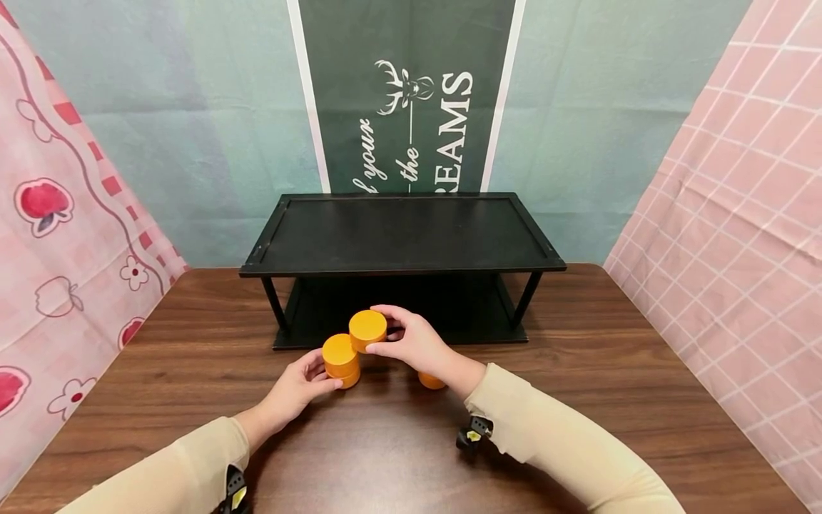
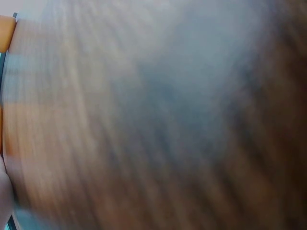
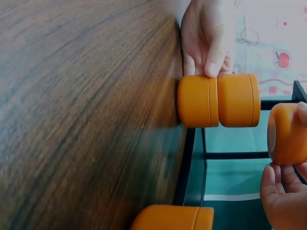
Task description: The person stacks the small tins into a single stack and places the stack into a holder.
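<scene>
Two small orange lidded jars stand stacked on the table, an upper jar (image 1: 339, 351) on a lower jar (image 3: 194, 101). My left hand (image 1: 297, 385) grips the lower part of the stack, its thumb at the lower jar's lid in the right wrist view. With thumb and fingers my right hand (image 1: 414, 341) holds a third orange jar (image 1: 367, 330) up off the table, just right of the stack's top. A fourth orange jar (image 1: 432, 380) stands on the table, partly hidden beneath my right wrist. The left wrist view shows mostly blurred wood.
Behind the jars stands a black two-level rack (image 1: 401, 235) with thin posts. The brown wooden table (image 1: 359, 450) spreads in front of it. Pink cloths (image 1: 738, 235) hang at both sides, and a green printed cloth (image 1: 411, 43) hangs at the back.
</scene>
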A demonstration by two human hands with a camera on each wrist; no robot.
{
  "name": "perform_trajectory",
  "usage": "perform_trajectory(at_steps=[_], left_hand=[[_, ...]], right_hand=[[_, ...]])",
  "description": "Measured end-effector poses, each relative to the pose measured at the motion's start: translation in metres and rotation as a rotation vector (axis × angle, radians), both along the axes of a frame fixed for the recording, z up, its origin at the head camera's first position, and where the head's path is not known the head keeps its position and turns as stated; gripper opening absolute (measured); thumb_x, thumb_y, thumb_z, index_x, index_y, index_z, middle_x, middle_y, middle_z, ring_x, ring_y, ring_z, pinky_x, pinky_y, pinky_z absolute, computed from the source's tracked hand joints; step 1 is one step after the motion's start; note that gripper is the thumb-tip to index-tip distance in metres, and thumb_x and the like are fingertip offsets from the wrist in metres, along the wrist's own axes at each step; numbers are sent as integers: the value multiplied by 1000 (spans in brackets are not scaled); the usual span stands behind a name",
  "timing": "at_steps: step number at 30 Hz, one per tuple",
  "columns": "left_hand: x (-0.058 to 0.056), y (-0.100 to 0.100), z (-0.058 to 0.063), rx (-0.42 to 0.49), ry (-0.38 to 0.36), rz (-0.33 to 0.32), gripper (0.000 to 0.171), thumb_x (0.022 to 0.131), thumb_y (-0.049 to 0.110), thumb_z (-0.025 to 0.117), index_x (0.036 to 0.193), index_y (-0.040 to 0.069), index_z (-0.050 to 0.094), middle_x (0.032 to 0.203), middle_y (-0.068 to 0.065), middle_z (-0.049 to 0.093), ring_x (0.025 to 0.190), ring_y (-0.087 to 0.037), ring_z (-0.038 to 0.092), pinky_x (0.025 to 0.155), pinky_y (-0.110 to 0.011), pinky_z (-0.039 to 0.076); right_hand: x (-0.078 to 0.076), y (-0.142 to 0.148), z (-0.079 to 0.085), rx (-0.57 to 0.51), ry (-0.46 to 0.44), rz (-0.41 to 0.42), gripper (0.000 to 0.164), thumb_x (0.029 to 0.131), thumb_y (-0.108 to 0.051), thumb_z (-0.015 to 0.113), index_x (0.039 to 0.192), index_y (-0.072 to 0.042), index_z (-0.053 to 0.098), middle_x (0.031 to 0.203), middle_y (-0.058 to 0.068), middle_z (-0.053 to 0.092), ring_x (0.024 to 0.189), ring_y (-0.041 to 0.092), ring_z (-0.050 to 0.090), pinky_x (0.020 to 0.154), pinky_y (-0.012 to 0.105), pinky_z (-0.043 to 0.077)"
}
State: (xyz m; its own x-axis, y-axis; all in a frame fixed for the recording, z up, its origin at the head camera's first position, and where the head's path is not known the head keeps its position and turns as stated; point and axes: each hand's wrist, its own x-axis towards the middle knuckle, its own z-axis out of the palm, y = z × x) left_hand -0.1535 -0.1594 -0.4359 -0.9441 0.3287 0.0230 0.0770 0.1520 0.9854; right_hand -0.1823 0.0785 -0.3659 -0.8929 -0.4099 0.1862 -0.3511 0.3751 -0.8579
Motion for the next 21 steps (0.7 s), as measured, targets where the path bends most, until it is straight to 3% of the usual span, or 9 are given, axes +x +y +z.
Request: perform_trajectory(at_steps=[13,21], left_hand=[[1,-1,-1,-9,13,4,60,81,6,71,131,-9,41,126,-24,51,111,-21,54,92,-22,44],[1,-1,0,0,17,-3,58,82,4,70,130,-11,41,126,-26,50,114,-31,51,95,-27,43]], right_hand=[[-2,-15,-4,-13,4,37,58,78,-18,77,129,-6,52,117,7,59,95,19,57,83,29,51],[-4,-24,-5,13,-4,45,59,78,-20,77,130,-9,52,116,4,59,95,14,56,82,22,50]])
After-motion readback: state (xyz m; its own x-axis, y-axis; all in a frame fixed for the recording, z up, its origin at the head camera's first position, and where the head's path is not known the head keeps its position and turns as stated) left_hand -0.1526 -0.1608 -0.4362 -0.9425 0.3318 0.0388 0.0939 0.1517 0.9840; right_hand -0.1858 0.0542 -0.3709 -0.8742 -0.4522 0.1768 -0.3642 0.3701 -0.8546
